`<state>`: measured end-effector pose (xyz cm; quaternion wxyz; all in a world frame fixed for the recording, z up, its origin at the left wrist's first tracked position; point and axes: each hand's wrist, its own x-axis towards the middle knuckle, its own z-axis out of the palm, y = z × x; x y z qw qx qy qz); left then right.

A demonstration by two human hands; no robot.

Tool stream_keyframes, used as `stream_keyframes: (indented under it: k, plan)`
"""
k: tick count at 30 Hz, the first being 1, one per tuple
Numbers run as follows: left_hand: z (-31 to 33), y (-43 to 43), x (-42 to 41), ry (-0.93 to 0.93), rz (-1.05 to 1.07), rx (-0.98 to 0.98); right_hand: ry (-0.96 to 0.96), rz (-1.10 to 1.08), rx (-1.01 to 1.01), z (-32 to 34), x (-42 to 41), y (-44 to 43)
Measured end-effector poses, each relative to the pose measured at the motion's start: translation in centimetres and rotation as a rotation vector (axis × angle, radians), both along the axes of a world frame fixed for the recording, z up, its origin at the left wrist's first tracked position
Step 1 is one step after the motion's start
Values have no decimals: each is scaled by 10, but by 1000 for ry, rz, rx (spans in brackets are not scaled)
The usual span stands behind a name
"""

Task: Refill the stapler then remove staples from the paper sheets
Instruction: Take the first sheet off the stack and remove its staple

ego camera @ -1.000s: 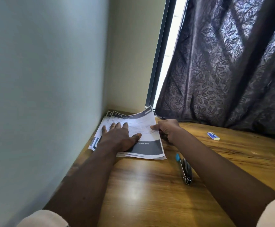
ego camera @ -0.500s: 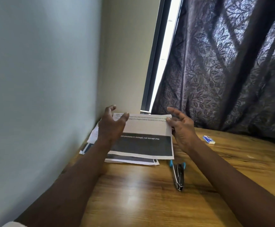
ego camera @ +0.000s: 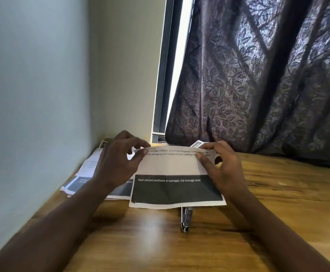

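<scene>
Paper sheets [ego camera: 176,185], thin and floppy, sag near the stapler [ego camera: 185,220]. Left hand [ego camera: 117,163] and right hand [ego camera: 222,169] pinch the far corners; best grip stays close to the staple, which is not visible.

A printed sheet [ego camera: 172,173] is held bent, its lower edge covering the metal stapler [ego camera: 186,220].

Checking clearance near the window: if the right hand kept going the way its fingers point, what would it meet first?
The right hand points up-left across the held sheet, so probably the left hand gripping the far side; depth is unclear.
</scene>
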<state>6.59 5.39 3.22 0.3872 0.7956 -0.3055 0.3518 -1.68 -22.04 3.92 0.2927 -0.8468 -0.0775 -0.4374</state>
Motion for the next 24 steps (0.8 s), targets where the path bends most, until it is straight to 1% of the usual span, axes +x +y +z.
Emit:
stream_keyframes:
  k: [3,5,7,12,15,17,18,20,22,24]
  plan:
    - [7,-4,-10,-92,27,-26,-9,-14,93,-2,-3,-4]
    - [10,-6,-17,-137,70,-32,-47,-28,115,-1,-4,-4]
    - [11,-9,-23,-169,102,-22,-106,-56,86,0,-6,-4]
    - [11,-12,-43,-263,88,-4,-273,-160,-7,4,-11,-5]
    - [12,-21,-54,-247,4,-98,-402,-295,-71,8,-16,-8]
    - [14,-35,-60,-219,-39,-181,-427,-328,-50,13,-21,-9]
    - [16,-43,-62,-204,-49,-225,-424,-302,1,14,-24,-11]
    - [22,-58,-66,-165,-83,-296,-402,-217,202,15,-31,-16]
    - [25,-76,-70,-129,-150,-302,-394,-200,399,15,-41,-24]
    - [24,-94,-74,-72,-238,-284,-389,-235,536,11,-52,-36]
